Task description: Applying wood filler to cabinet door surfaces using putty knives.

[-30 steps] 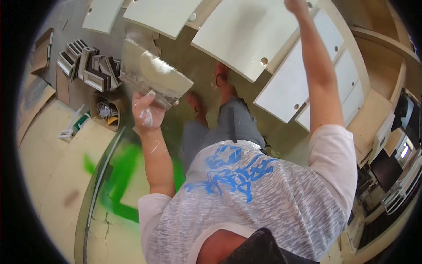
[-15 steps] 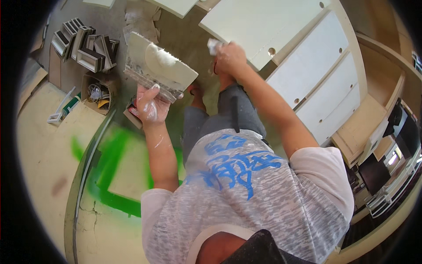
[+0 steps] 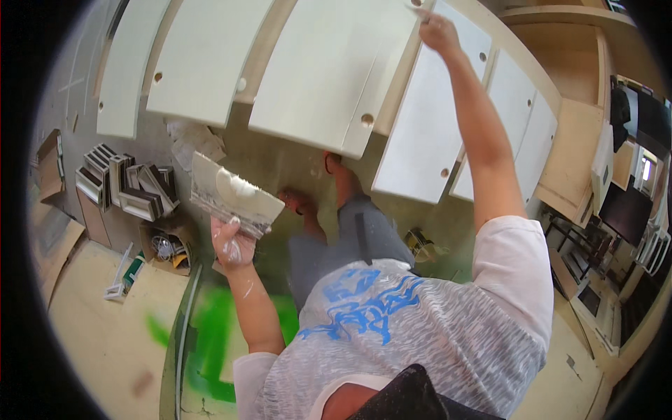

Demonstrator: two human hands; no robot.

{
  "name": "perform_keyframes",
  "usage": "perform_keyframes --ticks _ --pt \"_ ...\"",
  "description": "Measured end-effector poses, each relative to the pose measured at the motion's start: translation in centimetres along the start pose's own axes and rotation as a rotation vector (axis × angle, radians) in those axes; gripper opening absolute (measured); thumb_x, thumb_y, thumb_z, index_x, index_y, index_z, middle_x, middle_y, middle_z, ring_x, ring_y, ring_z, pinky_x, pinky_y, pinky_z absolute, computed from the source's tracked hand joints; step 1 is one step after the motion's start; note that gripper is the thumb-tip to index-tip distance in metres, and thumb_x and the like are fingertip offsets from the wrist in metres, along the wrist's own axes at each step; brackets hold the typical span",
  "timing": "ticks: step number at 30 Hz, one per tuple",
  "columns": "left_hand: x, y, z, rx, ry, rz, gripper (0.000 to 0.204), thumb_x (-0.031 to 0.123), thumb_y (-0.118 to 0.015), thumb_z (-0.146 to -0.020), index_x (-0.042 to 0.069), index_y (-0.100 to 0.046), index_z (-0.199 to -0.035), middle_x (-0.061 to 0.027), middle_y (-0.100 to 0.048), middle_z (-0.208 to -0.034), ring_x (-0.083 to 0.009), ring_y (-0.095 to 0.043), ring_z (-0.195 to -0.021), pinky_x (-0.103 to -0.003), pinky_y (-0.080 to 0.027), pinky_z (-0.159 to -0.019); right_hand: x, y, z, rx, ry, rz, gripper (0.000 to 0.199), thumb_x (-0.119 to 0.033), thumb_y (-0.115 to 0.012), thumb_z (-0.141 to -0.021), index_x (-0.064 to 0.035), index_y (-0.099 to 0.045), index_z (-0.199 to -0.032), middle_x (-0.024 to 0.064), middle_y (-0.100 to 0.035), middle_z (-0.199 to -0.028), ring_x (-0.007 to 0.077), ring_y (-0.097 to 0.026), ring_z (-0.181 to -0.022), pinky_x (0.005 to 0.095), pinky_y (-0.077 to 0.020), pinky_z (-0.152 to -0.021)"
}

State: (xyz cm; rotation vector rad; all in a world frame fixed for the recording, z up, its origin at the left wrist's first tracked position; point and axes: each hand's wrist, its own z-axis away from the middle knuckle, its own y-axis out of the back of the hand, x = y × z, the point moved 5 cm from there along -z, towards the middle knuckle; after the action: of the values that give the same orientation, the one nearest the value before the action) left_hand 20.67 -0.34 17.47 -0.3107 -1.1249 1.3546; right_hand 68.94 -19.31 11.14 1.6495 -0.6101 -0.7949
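My left hand (image 3: pixel 233 246), smeared with white, grips the lower edge of a flat board (image 3: pixel 213 199). A lump of white putty (image 3: pixel 236 186) lies on this board, and its lower edge is crusted with grey and white. My right hand (image 3: pixel 439 35) is stretched far forward, closed around a thin-bladed putty knife (image 3: pixel 416 10); the fist hides its handle. The blade is near the far right corner of a large white cabinet panel (image 3: pixel 315 77), by a round hole. Whether it touches the panel I cannot tell. Another round hole sits at the panel's near corner.
More white panels (image 3: pixel 199 56) lie in a row on both sides. At left are stacked frame-like pieces (image 3: pixel 140 189) and a cardboard box (image 3: pixel 175 269) with cables. A round container (image 3: pixel 420 245) stands beneath the panels. Wooden cabinet carcasses (image 3: pixel 560 56) stand at right.
My right hand has swung forward and to the right, out over the large panel. The view has shifted, bringing more panels into sight. My left hand still holds the board with the putty.
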Motion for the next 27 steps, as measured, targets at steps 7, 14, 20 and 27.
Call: perform_keyframes --ticks 7,14,20,27 --pt "-0.1 2.1 -0.1 0.185 -0.065 0.053 0.063 -0.004 -0.048 -0.067 -0.001 -0.029 -0.126 -0.0180 -0.044 -0.120 -0.0330 -0.046 -0.108 -0.050 -0.044 -0.086 2.7 -6.6 -13.0 -0.429 0.271 0.351 0.047 -0.013 -0.061 -0.059 -0.0081 -0.058 -0.105 0.0155 -0.061 -0.089 0.0258 -0.058 -0.080 0.0319 -0.0477 -0.070" --pt "-0.5 1.5 -0.4 0.180 -0.084 0.029 0.061 -0.001 -0.048 -0.069 0.000 -0.027 -0.127 -0.0204 -0.044 -0.117 -0.0379 -0.051 -0.099 -0.051 -0.054 -0.062 -1.9 -5.4 -9.4 -0.350 0.141 0.367 0.024 -0.019 -0.049 -0.067 -0.0076 -0.065 -0.080 0.0147 -0.062 -0.083 0.0276 -0.060 -0.079 0.0365 -0.0489 -0.069" --pt "0.1 0.8 0.1 0.058 -0.030 -0.005 0.060 0.002 -0.048 -0.069 -0.003 -0.028 -0.125 -0.0212 -0.045 -0.116 -0.0366 -0.052 -0.099 -0.048 -0.054 -0.061 -8.2 -7.4 5.2 -0.530 -0.100 0.152 0.030 -0.020 -0.050 -0.070 -0.0043 -0.061 -0.093 0.0159 -0.058 -0.101 0.0312 -0.054 -0.096 0.0369 -0.0433 -0.083" --pt "1.1 0.6 1.2 0.056 -0.045 -0.099 0.057 0.003 -0.047 -0.071 -0.005 -0.027 -0.123 -0.0230 -0.043 -0.114 -0.0364 -0.052 -0.098 -0.046 -0.054 -0.064 -20.3 -4.3 21.5 -0.770 0.034 -0.023 0.020 -0.014 -0.049 -0.071 -0.0142 -0.061 -0.087 0.0096 -0.062 -0.082 0.0273 -0.060 -0.081 0.0368 -0.0486 -0.070"
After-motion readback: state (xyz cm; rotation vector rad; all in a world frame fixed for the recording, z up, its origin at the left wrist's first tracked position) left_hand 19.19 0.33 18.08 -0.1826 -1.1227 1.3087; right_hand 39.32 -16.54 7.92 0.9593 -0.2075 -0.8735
